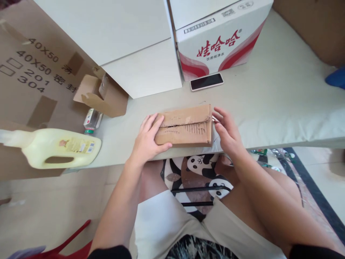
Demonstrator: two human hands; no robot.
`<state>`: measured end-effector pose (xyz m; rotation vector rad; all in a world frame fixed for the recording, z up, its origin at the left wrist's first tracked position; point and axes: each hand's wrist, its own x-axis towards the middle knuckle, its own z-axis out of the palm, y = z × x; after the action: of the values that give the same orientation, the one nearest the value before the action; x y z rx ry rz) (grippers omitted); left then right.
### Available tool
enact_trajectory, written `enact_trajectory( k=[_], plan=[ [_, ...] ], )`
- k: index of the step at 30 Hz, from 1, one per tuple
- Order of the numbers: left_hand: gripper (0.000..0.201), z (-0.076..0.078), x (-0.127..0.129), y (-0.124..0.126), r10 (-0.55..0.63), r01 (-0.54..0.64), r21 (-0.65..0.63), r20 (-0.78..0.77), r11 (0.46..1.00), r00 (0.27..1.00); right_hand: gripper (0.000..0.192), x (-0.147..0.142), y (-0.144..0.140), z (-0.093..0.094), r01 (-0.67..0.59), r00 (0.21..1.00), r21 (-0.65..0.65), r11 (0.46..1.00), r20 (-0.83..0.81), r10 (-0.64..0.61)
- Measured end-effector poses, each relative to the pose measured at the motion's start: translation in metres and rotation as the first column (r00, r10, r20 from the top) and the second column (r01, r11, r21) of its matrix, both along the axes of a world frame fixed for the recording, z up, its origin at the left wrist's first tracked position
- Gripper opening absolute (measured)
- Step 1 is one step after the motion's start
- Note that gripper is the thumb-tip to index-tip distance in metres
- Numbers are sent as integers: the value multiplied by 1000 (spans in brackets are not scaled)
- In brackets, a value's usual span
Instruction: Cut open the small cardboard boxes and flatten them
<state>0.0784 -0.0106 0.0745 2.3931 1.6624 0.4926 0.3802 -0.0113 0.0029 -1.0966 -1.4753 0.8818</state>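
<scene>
Centrally, item one: a small flat brown cardboard box (184,125), worn, its top flaps torn along the seam, lying at the near edge of a pale grey-white tabletop (269,104). Left hand (147,138): laid over the box's left end, fingers on top and thumb along the near side, gripping it. Right hand (226,133): loosely spread, fingers apart, at the box's right end, touching or just beside it; which one cannot be told. Handling note, as a judgement: the left hand should pin the box flat while the right works the ragged flap gently, since the torn board looks likely to rip further. Surrounding stock: a white smartphone with dark screen (207,81) beyond the box; a white-and-red printed carton (218,39); a plain white box (129,46); a pale yellow plastic jug with handle (58,147), lying on its side; a small open brown carton (101,95).
</scene>
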Motion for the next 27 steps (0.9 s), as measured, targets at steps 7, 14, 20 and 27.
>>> enact_trajectory(
  k=[7,14,20,27],
  plan=[
    [123,-17,-45,-2,105,-105,-13,249,994,963,45,-4,5,-8,-22,1000,-317,948,-26,15],
    [96,-43,-3,-8,481,-141,-476,736,868,476,60,-7,-7,13,-395,918,17,918,54,394],
    [74,-64,46,-21,702,87,-857,470,508,535,45,-1,-9,23,-249,968,126,960,50,244],
    [46,-43,41,-12,399,-327,-230,578,917,712,24,-4,-12,20,-137,990,16,990,7,137]
  ],
)
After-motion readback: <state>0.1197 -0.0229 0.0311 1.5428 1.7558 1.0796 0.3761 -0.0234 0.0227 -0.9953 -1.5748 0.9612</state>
